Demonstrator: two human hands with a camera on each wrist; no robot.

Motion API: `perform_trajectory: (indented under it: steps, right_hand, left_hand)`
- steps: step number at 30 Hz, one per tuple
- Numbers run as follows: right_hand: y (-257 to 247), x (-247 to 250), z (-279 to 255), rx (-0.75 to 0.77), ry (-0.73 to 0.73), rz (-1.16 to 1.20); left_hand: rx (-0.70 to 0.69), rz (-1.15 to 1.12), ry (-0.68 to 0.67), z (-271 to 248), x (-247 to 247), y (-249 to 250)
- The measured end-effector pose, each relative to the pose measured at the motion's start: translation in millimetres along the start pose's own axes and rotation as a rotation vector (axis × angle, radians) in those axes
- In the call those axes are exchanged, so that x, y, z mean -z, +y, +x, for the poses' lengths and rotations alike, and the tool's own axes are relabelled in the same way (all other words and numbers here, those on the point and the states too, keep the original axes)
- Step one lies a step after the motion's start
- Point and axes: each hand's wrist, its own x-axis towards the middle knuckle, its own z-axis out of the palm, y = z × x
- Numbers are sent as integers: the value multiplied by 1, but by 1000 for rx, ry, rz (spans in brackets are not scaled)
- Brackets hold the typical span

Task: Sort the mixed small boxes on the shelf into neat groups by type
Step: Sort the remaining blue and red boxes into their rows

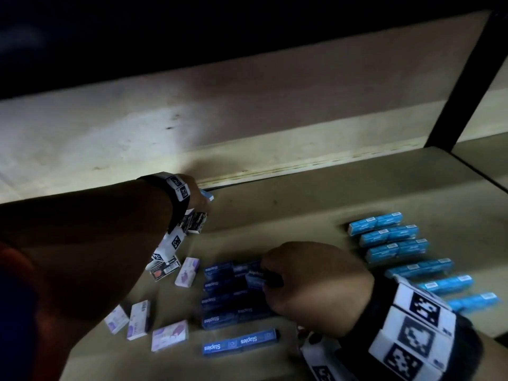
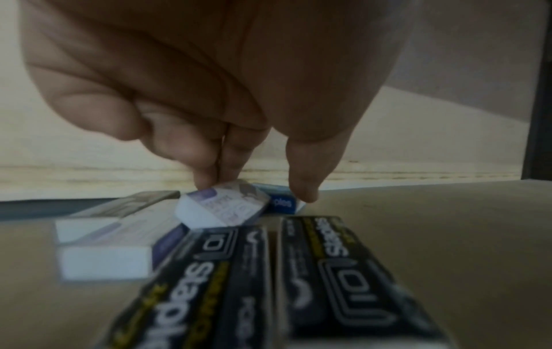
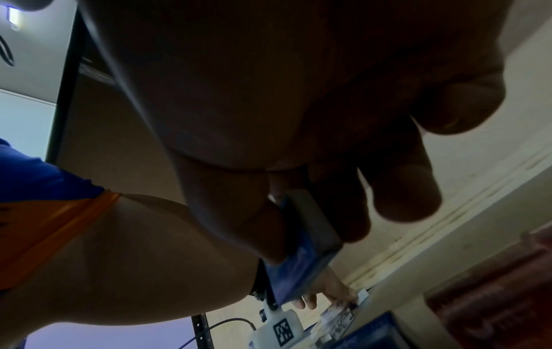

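Risk: right hand point(image 1: 316, 281) pinching a dark blue box point(image 3: 301, 248) over the dark blue stack point(image 1: 233, 294) could topple it; left hand point(image 2: 209, 94) fingers pinch a purple-white box point(image 2: 222, 205) left of it.

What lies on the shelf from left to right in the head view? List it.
White-and-purple boxes → dark blue Staples boxes, where the right hand holds one → row of light blue boxes. Farther back on the left, the left hand reaches a separate cluster.
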Motion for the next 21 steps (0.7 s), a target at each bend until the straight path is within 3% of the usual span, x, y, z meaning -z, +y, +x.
perform_trajectory:
  steps: [10,15,21]
  right_hand:
    - [4,-3,2,14,42,5]
    - [8,0,3,9,28,35]
    - [8,8,3,2,11,64]
  left_hand:
    - [-33,16,-9,4,1,4]
    - [-69,-16,170,-4,0,6]
    - [-138,-176,219,-41,17,-6]
